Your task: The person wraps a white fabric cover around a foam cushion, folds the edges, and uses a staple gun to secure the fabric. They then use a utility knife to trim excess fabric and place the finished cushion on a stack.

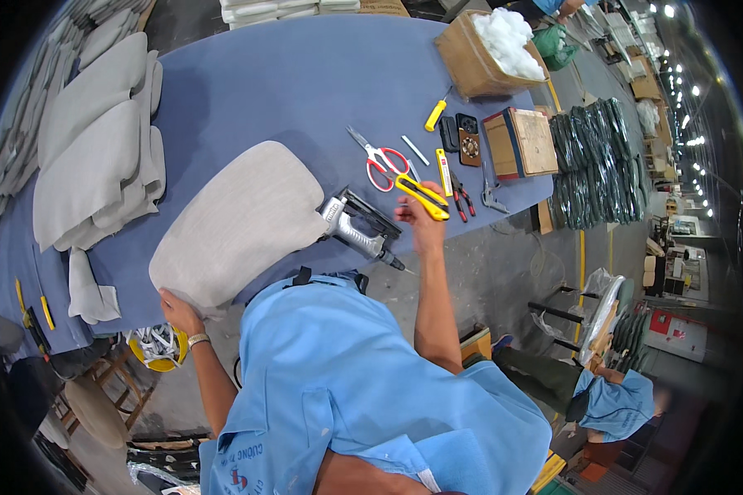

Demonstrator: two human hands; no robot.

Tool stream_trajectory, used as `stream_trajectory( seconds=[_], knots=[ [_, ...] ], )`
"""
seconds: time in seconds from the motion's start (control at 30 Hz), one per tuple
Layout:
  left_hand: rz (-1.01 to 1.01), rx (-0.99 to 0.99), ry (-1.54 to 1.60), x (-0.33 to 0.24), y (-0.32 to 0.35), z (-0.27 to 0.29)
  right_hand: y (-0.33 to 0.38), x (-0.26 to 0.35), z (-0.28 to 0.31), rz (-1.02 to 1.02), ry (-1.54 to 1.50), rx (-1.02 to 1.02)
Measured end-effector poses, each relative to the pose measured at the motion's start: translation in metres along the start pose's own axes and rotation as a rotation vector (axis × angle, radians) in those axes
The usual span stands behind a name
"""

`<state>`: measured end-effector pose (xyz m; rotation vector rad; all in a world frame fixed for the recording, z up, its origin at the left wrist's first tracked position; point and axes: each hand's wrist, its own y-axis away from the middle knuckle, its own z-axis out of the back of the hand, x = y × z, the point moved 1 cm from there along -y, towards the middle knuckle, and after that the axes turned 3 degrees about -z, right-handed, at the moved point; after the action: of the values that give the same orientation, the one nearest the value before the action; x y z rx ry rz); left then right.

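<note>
A grey fabric-covered pad (239, 219), rounded at one end, lies on the blue-covered table in front of me. My left hand (180, 313) grips its near left edge, with the fingers partly hidden. Raised over the table's near edge, my right hand (422, 216) is closed around a yellow utility knife (423, 196). A silver staple gun (355, 234) lies between the pad and that hand, touching the pad's right end. Just beyond the knife are red-handled scissors (380, 158), red-and-black pliers (461, 196) and a yellow blade case (445, 172).
Grey fabric pieces (99, 148) are piled on the table's left. At the right stand a carton of white stuffing (479, 62) and a wooden box (520, 143). A yellow screwdriver (436, 115) and an air blow gun (493, 196) lie nearby. Another person (611, 404) is at lower right.
</note>
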<state>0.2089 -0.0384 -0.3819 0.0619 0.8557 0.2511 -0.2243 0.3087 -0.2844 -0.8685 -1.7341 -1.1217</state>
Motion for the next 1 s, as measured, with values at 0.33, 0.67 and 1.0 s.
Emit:
stream_trajectory(
  seconds=[0.33,0.67,1.0],
  knots=[
    [-0.058,-0.012,0.079,0.011,-0.009,-0.01,-0.009,0.002,-0.057,-0.212,-0.373,0.366],
    [-0.085,-0.084,-0.126,0.008,0.0,-0.007,-0.037,0.004,0.016,-0.316,0.102,0.121],
    [-0.061,-0.11,-0.214,0.016,0.015,-0.005,-0.088,-0.033,0.124,0.296,1.055,-0.236]
  ],
)
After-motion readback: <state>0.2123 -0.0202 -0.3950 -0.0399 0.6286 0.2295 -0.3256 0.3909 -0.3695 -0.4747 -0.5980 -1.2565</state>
